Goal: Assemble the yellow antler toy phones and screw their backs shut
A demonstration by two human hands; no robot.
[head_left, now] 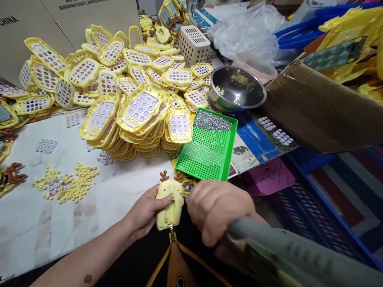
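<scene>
My left hand is closed round a pale yellow toy phone with brown antlers, its thumb pressed on the back. The back faces up and shows speaker holes and an uncovered battery compartment. Just right of it, my right hand is wrapped in a fist round a grey electric screwdriver; its body runs toward the lower right and is blurred. The screwdriver's tip is hidden. Beyond my hands lies a green perforated tray, with a heap of small screws at its far end.
Stacked yellow shells with keypads fill the table's middle. Left are loose yellow buttons. Behind the tray stand a metal bowl and a beige perforated basket. A cardboard box juts in from the right.
</scene>
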